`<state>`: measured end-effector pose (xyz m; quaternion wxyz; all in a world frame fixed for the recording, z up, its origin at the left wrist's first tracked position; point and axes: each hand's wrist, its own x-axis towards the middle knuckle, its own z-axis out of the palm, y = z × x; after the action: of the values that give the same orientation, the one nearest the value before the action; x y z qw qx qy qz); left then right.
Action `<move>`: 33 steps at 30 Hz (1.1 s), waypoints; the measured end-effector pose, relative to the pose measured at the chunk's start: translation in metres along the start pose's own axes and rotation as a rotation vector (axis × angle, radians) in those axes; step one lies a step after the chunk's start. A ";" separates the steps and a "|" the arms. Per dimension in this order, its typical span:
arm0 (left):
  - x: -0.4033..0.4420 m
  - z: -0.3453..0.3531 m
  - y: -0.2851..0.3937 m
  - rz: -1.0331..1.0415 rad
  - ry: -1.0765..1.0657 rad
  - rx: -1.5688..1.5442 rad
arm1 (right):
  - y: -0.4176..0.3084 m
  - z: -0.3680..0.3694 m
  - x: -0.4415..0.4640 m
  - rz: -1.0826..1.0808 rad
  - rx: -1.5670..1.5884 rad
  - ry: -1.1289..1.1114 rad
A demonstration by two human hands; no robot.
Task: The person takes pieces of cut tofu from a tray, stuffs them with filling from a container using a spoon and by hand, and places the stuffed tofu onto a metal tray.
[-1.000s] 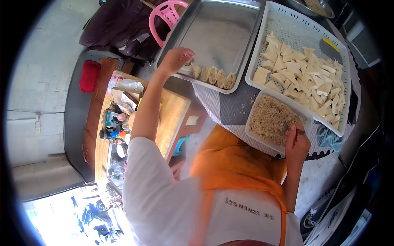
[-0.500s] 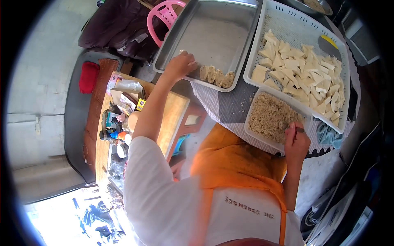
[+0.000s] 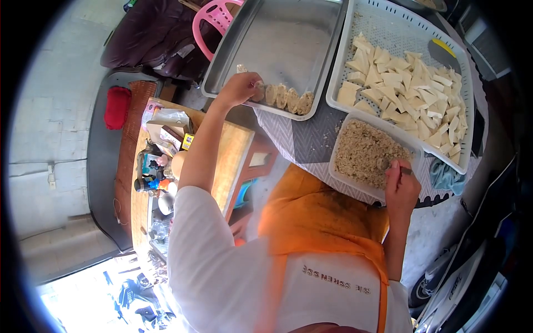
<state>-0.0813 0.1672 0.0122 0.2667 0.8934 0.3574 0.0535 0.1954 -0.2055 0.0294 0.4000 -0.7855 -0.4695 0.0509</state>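
Observation:
My left hand (image 3: 241, 89) is closed at the near left edge of a metal tray (image 3: 283, 44). A pale piece of filled tofu (image 3: 241, 68) pokes out past its fingers, most of it hidden. Beside it, several filled tofu pieces (image 3: 292, 100) stand in a row along the tray's near side. My right hand (image 3: 402, 186) grips a thin metal utensil (image 3: 407, 171) over a white tub (image 3: 355, 187) of crumbly brown filling (image 3: 366, 150); the utensil's working end is not visible. Many cut tofu triangles (image 3: 397, 83) lie heaped in a white perforated crate (image 3: 340, 72).
A scraper with a yellow edge (image 3: 444, 49) lies in the crate. A blue-green cloth (image 3: 447, 177) sits by the crate's near corner. A pink chair (image 3: 215, 19) stands behind the tray. The wooden table (image 3: 236, 150) on the left carries bottles and boxes.
The whole view has shifted slightly. My left hand has drawn a little away from the row, showing more of its pieces. My right hand stays at the filling tub.

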 end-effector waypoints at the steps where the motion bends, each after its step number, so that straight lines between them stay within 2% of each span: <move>1: 0.001 -0.001 0.004 -0.009 -0.014 0.000 | 0.000 0.000 0.000 -0.001 0.001 0.002; 5: 0.003 0.002 -0.003 0.044 -0.045 -0.067 | 0.000 0.000 0.000 0.005 0.008 0.003; 8: 0.008 0.004 -0.009 0.104 0.008 0.022 | 0.001 0.000 -0.001 -0.007 0.004 0.004; 12: 0.003 0.004 0.001 0.190 0.027 -0.096 | 0.001 0.001 0.000 -0.007 0.017 0.008; 15: 0.003 0.004 0.000 0.148 -0.028 -0.106 | 0.001 0.001 0.000 0.003 0.024 0.007; 18: 0.002 -0.010 0.009 -0.102 0.055 -0.314 | 0.001 0.000 0.000 -0.014 0.022 0.010; 21: 0.013 -0.032 -0.009 -0.146 0.348 -0.275 | 0.001 -0.001 0.000 -0.019 0.015 0.000; 24: 0.028 -0.028 -0.054 0.017 0.541 0.103 | 0.001 0.000 0.001 -0.020 0.019 -0.002; 25: 0.031 -0.024 -0.060 0.046 0.528 0.154 | 0.001 0.000 0.002 -0.018 0.023 0.002; 28: 0.031 -0.015 -0.065 -0.108 0.150 -0.015 | 0.001 0.000 0.001 -0.050 0.012 0.023; 29: 0.033 -0.014 -0.066 -0.163 0.086 -0.096 | 0.002 -0.001 0.000 -0.044 0.014 0.023; 32: 0.019 -0.023 -0.027 -0.076 -0.143 0.045 | 0.003 0.000 -0.001 -0.027 0.011 0.021; 33: 0.013 -0.025 -0.018 -0.110 -0.252 -0.075 | 0.003 0.000 0.000 -0.025 0.006 0.018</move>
<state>-0.0898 0.1972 0.0228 0.3455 0.8615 0.3671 -0.0604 0.1971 -0.2062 0.0277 0.4072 -0.7786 -0.4758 0.0404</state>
